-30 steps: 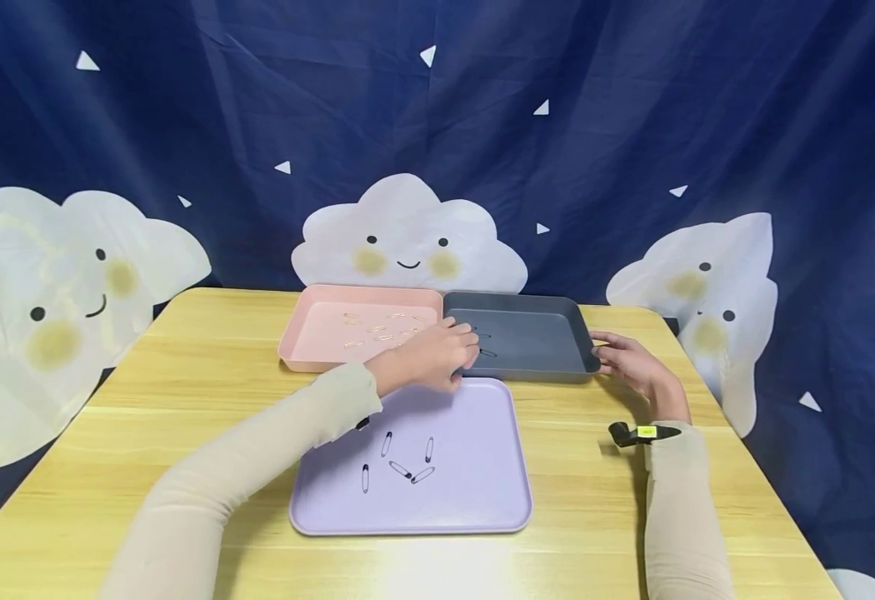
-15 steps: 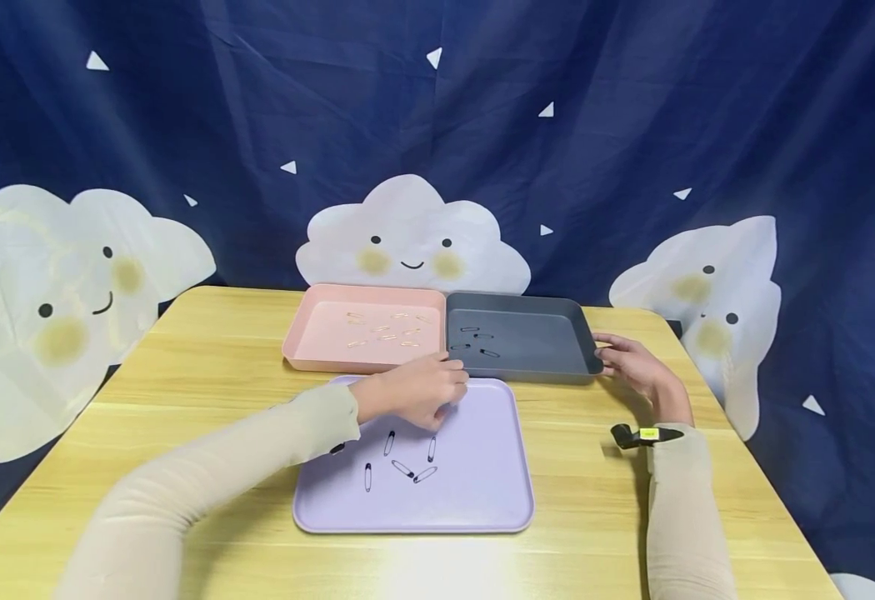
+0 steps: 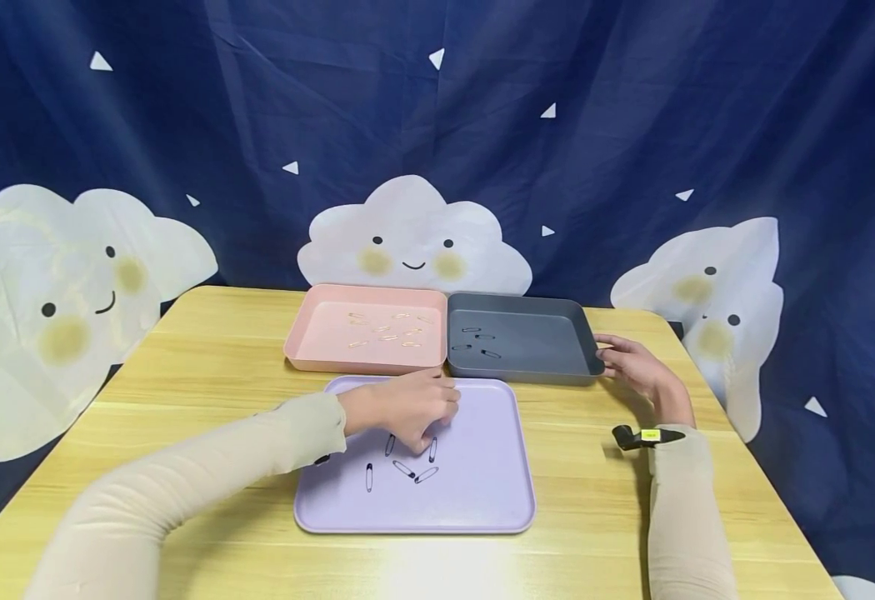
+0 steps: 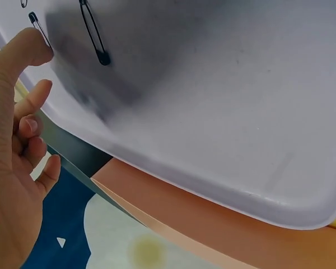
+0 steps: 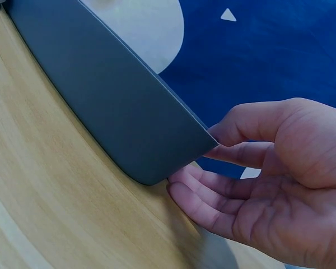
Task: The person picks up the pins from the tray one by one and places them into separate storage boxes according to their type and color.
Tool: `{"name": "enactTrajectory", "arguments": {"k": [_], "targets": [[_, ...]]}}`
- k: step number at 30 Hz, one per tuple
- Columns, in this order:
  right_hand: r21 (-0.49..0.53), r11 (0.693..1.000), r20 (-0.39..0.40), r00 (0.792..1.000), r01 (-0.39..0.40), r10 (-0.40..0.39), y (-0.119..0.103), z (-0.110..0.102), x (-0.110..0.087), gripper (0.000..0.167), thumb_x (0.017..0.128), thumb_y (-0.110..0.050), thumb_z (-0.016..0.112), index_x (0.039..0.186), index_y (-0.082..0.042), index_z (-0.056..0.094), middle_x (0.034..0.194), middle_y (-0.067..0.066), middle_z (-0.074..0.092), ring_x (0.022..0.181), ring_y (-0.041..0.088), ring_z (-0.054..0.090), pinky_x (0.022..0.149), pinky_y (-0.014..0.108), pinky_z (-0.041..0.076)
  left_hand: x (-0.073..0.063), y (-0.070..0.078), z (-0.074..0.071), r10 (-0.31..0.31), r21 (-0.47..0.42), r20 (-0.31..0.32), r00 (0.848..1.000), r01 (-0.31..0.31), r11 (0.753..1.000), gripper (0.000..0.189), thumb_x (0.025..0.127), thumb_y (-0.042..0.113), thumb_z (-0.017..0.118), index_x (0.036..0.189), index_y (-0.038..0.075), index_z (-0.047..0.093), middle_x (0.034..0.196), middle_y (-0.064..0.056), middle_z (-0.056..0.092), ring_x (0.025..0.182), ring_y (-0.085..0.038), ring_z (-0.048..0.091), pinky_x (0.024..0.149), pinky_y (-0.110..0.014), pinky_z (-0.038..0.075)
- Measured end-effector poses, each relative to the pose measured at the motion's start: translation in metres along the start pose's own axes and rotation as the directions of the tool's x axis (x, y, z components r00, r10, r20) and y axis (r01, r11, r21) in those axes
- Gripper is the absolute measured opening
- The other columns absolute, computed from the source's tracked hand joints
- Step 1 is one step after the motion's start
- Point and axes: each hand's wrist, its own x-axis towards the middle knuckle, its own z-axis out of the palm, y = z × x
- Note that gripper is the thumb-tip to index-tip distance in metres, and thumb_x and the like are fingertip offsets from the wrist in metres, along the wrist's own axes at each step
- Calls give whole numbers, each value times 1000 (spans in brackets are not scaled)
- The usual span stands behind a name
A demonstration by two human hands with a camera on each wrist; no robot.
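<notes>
My left hand hovers over the far half of the lilac tray, fingers loosely bent with nothing between them. Its thumb points down near black safety pins; one safety pin shows up close in the left wrist view. Several of these lie spread on the lilac tray, such as the safety pin at its left. Over at the dark grey tray, my right hand holds the right end, with thumb at the rim and fingers curled against the side wall, as the right wrist view shows.
Behind the lilac tray, a pink tray with several gold-coloured pins adjoins the dark tray. Several black safety pins lie in the dark tray's left part. A wooden table carries everything; a blue cloud-print curtain hangs behind.
My left hand has moved from the dark grey tray's left end back and down over the lilac tray, uncovering the black pins there. My right hand keeps its hold.
</notes>
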Motion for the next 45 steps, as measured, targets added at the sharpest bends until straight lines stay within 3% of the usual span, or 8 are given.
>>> {"name": "enactTrajectory", "arguments": {"k": [9,19,22,33,39,45], "targets": [[0,1000,-9,1000,19,-19,0,1,-1,58,105,-5,46,153,16,20,95,-12,67,85,-2,65,76,17,55,-1,6,3,-9,-163,-14,1000,6,987,22,69,32,82,84,21,69,92,11,63,95,-11,55,94,-34,46],[-33,999,-11,1000,4,-5,0,1,-1,58,106,-6,44,155,14,19,95,-13,65,83,-2,63,76,18,55,3,15,1,11,-208,5,1000,-10,978,20,71,27,81,85,21,69,90,11,62,94,-9,56,91,-32,47],[-37,999,-15,1000,5,-6,0,2,-1,58,106,-5,43,155,15,19,94,-13,64,83,-2,62,76,18,55,5,17,1,24,-206,12,1000,-21,978,18,72,26,81,85,22,69,90,11,62,93,-9,56,85,-28,44],[-1,1000,-9,1000,24,-24,0,2,-1,58,106,-3,44,153,17,18,94,-12,66,83,-1,64,75,17,55,10,22,2,50,-176,-3,999,-50,983,14,75,23,78,78,22,65,82,14,58,86,-6,51,78,-22,36],[-10,1000,-17,1000,18,-18,0,2,-1,57,106,-4,43,153,16,20,93,-13,65,82,-1,63,75,17,55,12,24,2,75,-92,-42,996,-79,993,13,76,22,77,76,22,64,80,14,56,84,-7,50,77,-23,36],[-23,1000,-10,1000,13,-14,-1,2,-1,57,106,-4,43,154,15,19,94,-14,66,83,-1,64,76,17,55,15,24,4,84,-51,-39,996,-86,995,14,76,24,77,78,23,63,82,13,55,85,-8,50,76,-23,34]]}}
